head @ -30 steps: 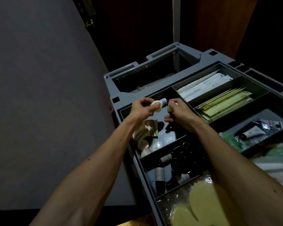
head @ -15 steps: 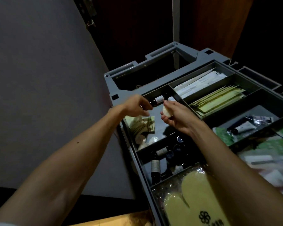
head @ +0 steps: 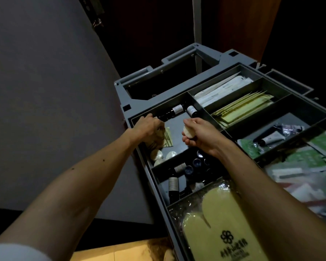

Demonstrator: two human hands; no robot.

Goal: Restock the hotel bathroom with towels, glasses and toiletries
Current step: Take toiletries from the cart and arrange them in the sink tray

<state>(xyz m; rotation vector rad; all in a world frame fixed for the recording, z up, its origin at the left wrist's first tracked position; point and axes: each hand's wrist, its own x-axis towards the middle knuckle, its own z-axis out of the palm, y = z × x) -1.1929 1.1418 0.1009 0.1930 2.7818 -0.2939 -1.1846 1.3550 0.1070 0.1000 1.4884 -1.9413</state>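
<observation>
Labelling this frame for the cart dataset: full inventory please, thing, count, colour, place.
cart tray: one, grey, divided into compartments
dark bottles: two with white labels, lying at the far end of the left compartment
round soaps: about three, white, near end of the same compartment
packets: a few, pale green, under the left hand
small bottles: several, dark, next compartment toward the camera
white sachets: stack, far compartment
yellow sachets: stack, beside them
tube: one, white with dark cap, right compartment
slippers: pair, yellow, wrapped, nearest
left hand: reaching at the bottles; grip unclear
right hand: holding one white soap
</observation>
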